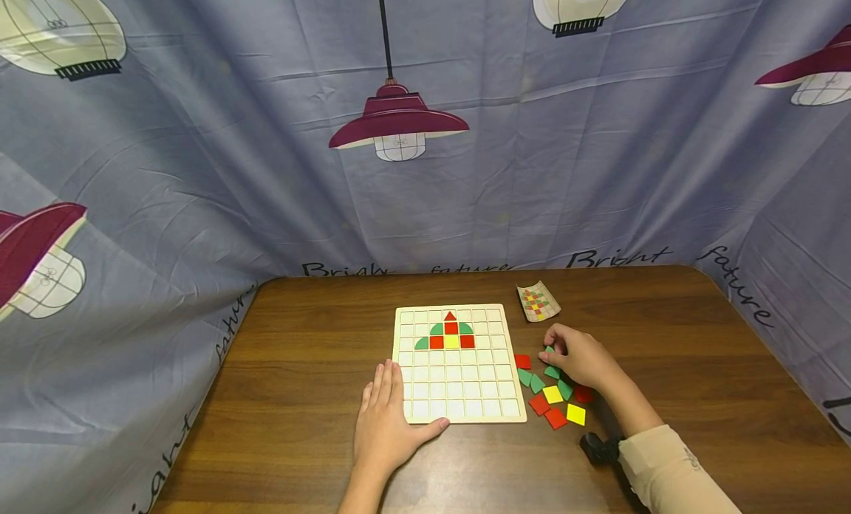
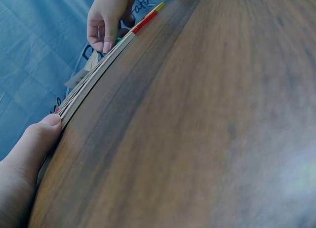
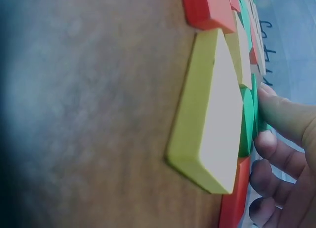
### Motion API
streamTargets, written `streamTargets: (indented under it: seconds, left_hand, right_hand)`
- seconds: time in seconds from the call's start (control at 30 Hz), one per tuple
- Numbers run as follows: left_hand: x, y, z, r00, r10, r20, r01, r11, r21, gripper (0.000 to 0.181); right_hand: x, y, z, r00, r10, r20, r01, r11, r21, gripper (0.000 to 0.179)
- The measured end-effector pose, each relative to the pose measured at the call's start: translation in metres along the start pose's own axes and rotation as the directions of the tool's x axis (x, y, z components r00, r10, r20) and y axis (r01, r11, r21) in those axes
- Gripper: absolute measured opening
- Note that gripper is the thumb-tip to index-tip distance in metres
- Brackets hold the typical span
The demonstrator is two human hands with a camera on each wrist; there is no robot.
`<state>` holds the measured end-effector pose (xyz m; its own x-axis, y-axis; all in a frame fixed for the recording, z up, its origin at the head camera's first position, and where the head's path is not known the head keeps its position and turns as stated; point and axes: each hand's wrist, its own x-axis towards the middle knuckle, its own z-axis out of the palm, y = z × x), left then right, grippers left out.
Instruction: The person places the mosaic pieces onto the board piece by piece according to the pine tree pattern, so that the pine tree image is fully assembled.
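A pale wooden grid board (image 1: 465,391) lies on the table, with red, yellow and green pieces set in its upper cells. My left hand (image 1: 384,429) rests at its lower left corner, fingers straight along the left edge and thumb on the front edge. To the right of the board, my right hand (image 1: 580,357) pinches a small green block (image 1: 549,349) between thumb and fingertips, just above the loose pieces. From the right wrist, a yellow square block (image 3: 222,124) fills the foreground, with the right hand's thumb (image 3: 284,112) beyond it.
Several loose blocks lie right of the board, among them a red square (image 1: 555,418) and a yellow square (image 1: 575,414). A curled pattern card (image 1: 538,302) sits behind them. The wooden table (image 1: 299,396) meets a grey-blue curtain (image 1: 266,167) at its back and sides.
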<state>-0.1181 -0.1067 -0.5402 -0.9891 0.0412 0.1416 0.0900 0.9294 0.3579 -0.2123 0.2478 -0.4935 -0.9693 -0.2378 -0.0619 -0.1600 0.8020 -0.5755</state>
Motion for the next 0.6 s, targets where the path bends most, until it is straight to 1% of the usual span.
streamTargets:
  seconds: [0.2, 0.33, 0.47, 0.6]
  left_hand:
    - [0.000, 0.000, 0.000, 1.000, 0.004, -0.001, -0.004, 1.000, 0.007, 0.131]
    - [0.000, 0.000, 0.000, 1.000, 0.004, -0.002, -0.004, 1.000, 0.002, 0.130]
    - [0.000, 0.001, 0.000, 1.000, 0.001, 0.007, -0.001, 1.000, 0.001, 0.130]
    - [0.000, 0.000, -0.001, 1.000, -0.005, 0.019, 0.005, 1.000, 0.003, 0.131]
  right_hand:
    - [0.001, -0.002, 0.000, 1.000, -0.006, -0.010, 0.007, 1.000, 0.017, 0.018]
    - [0.006, -0.006, 0.001, 0.999, -0.002, -0.052, 0.004, 0.999, 0.036, 0.014]
    - [0.014, -0.018, 0.003, 0.995, -0.003, -0.097, 0.009, 0.998, 0.058, 0.014]
    - [0.022, -0.040, 0.008, 0.996, -0.012, -0.083, 0.019, 0.997, 0.078, 0.014]
